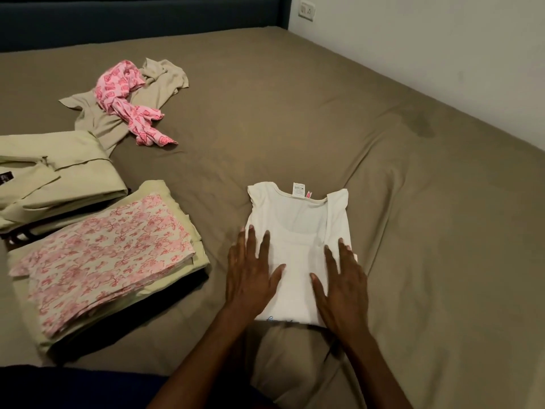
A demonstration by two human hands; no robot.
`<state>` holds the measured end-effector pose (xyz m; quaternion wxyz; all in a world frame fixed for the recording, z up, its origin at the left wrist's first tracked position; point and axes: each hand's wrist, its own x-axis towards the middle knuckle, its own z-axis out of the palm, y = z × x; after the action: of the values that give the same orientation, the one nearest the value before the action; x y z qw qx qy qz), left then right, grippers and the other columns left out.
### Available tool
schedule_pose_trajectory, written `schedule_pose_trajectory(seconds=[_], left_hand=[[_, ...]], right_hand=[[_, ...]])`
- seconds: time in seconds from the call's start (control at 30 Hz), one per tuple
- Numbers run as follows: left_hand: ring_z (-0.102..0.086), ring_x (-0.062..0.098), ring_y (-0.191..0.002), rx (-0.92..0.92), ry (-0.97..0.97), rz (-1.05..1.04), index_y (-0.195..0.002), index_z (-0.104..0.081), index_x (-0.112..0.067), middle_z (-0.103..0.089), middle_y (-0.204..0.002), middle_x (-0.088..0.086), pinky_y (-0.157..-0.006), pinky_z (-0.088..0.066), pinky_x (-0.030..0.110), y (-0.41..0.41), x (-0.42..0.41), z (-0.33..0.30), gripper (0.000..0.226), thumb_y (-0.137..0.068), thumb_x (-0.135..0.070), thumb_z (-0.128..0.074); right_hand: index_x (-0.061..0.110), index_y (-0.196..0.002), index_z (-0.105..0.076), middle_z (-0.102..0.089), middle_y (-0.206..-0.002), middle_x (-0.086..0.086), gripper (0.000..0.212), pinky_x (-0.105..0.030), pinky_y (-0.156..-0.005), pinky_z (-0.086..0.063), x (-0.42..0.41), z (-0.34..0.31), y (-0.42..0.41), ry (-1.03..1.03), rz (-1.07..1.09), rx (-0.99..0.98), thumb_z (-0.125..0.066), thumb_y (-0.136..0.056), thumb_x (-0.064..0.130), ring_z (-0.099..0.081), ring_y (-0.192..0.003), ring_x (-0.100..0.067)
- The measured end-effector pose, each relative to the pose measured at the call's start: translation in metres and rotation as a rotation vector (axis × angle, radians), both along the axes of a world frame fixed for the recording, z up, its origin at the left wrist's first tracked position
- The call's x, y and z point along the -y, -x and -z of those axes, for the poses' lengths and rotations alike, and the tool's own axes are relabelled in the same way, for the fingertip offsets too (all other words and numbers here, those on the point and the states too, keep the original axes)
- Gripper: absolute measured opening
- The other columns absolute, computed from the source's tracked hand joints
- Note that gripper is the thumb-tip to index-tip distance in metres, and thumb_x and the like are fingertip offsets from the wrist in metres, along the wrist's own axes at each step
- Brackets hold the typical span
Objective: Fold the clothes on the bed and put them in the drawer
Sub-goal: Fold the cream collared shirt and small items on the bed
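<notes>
A white top (298,219) lies flat on the brown bed sheet (324,113), its sides folded in and its neck label pointing away from me. My left hand (250,270) rests flat on its left side with fingers straight. Pressing the right side is my right hand (343,278), also flat. To the left sits a folded pink floral garment (97,261) on a pale green folded piece. Behind it lies a folded pale green garment (56,178). Farther back, a crumpled pink patterned cloth (124,98) lies over an unfolded beige garment (147,95). No drawer is in view.
A dark blue headboard (132,19) runs along the far edge of the bed. A white wall (442,39) with a socket (306,8) borders the bed's right side. A dark stain (418,122) marks the sheet near that wall.
</notes>
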<state>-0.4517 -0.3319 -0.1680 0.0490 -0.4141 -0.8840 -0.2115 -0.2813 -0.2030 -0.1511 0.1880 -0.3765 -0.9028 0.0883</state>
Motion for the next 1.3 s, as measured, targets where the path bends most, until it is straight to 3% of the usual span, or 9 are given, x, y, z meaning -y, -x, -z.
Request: schedule_pose_trajectory(seconds=[0.1, 0.2, 0.37, 0.53, 0.67, 0.8, 0.97, 1.1, 1.3], left_hand=[[-0.005, 0.03, -0.158, 0.055, 0.075, 0.079, -0.164, -0.012, -0.021, -0.001, -0.171, 0.013, -0.125, -0.008, 0.05, 0.009, -0.002, 0.021, 0.081, -0.101, -0.071, -0.022], [-0.01, 0.027, -0.158, 0.077, 0.109, 0.05, -0.163, -0.018, -0.022, -0.009, -0.171, 0.012, -0.125, -0.007, 0.047, 0.01, -0.004, 0.03, 0.08, -0.101, -0.072, -0.015], [-0.063, 0.028, -0.115, 0.153, -0.256, -0.201, -0.134, -0.061, -0.015, -0.068, -0.128, 0.005, -0.1, -0.038, 0.042, 0.04, -0.031, 0.004, 0.058, -0.098, -0.057, -0.043], [-0.063, 0.034, -0.117, 0.452, -0.219, -0.392, -0.142, -0.05, -0.005, -0.067, -0.126, 0.014, -0.097, -0.047, 0.042, 0.123, -0.082, -0.025, 0.068, -0.094, -0.052, -0.062], [-0.063, 0.034, -0.119, 0.692, -0.309, -0.437, -0.138, -0.051, -0.006, -0.068, -0.126, 0.015, -0.097, -0.05, 0.039, 0.172, -0.109, -0.034, 0.078, -0.081, -0.052, -0.079], [-0.066, 0.026, -0.107, 0.634, -0.158, -0.376, -0.117, -0.064, -0.016, -0.071, -0.115, 0.002, -0.088, -0.052, 0.035, 0.192, -0.125, -0.024, 0.055, -0.078, -0.05, -0.082], [-0.065, 0.021, -0.076, 0.64, -0.126, -0.278, -0.07, -0.065, -0.017, -0.065, -0.072, -0.005, -0.065, -0.045, 0.028, 0.207, -0.134, -0.03, 0.025, -0.078, -0.036, -0.079], [-0.062, 0.018, -0.066, 0.707, -0.157, -0.266, -0.067, -0.056, -0.018, -0.063, -0.066, -0.005, -0.061, -0.045, 0.026, 0.214, -0.151, -0.042, 0.023, -0.07, -0.023, -0.078], [-0.065, 0.025, -0.09, 0.501, -0.004, -0.189, -0.087, -0.062, -0.016, -0.069, -0.095, 0.003, -0.07, -0.041, 0.027, 0.202, -0.19, -0.044, 0.016, -0.077, -0.008, -0.071]], right_hand=[[0.027, -0.166, -0.01, 0.002, -0.174, 0.003, 0.071, -0.041, -0.128, -0.01, -0.001, 0.031, 0.009, 0.063, -0.101, 0.14, -0.018, -0.105, 0.064, -0.006, -0.16, -0.019], [0.03, -0.166, -0.003, 0.007, -0.173, 0.005, 0.078, -0.039, -0.129, -0.004, -0.011, 0.041, 0.009, 0.109, -0.117, 0.181, -0.005, -0.1, 0.073, 0.001, -0.16, -0.014], [0.029, -0.164, -0.019, -0.007, -0.173, 0.003, 0.077, -0.032, -0.126, -0.005, -0.026, 0.03, 0.059, 0.167, -0.16, 0.076, -0.017, -0.1, 0.071, -0.01, -0.159, -0.015], [0.018, -0.162, -0.031, -0.022, -0.17, -0.002, 0.066, -0.045, -0.124, -0.024, -0.064, 0.03, 0.157, 0.144, -0.266, 0.033, -0.027, -0.106, 0.054, -0.02, -0.157, -0.018], [0.02, -0.166, -0.001, -0.003, -0.174, -0.002, 0.075, -0.04, -0.128, -0.016, -0.068, 0.034, 0.201, 0.066, -0.288, 0.093, -0.015, -0.106, 0.063, -0.007, -0.16, -0.017], [0.026, -0.166, 0.0, 0.006, -0.174, -0.001, 0.073, -0.043, -0.128, -0.014, -0.067, 0.041, 0.203, 0.033, -0.293, 0.116, -0.017, -0.107, 0.064, -0.001, -0.16, -0.017], [0.026, -0.166, -0.004, 0.005, -0.174, 0.001, 0.073, -0.044, -0.128, -0.016, -0.067, 0.042, 0.205, 0.102, -0.283, 0.054, -0.028, -0.106, 0.06, 0.0, -0.16, -0.016], [0.025, -0.166, -0.008, 0.003, -0.174, 0.001, 0.075, -0.049, -0.127, -0.015, -0.068, 0.04, 0.203, 0.117, -0.346, 0.033, -0.023, -0.104, 0.064, -0.001, -0.16, -0.016], [0.009, -0.163, -0.021, -0.015, -0.173, -0.001, 0.08, -0.053, -0.122, -0.027, -0.07, 0.038, 0.197, 0.257, -0.352, -0.284, -0.044, -0.1, 0.054, -0.019, -0.158, -0.02]])
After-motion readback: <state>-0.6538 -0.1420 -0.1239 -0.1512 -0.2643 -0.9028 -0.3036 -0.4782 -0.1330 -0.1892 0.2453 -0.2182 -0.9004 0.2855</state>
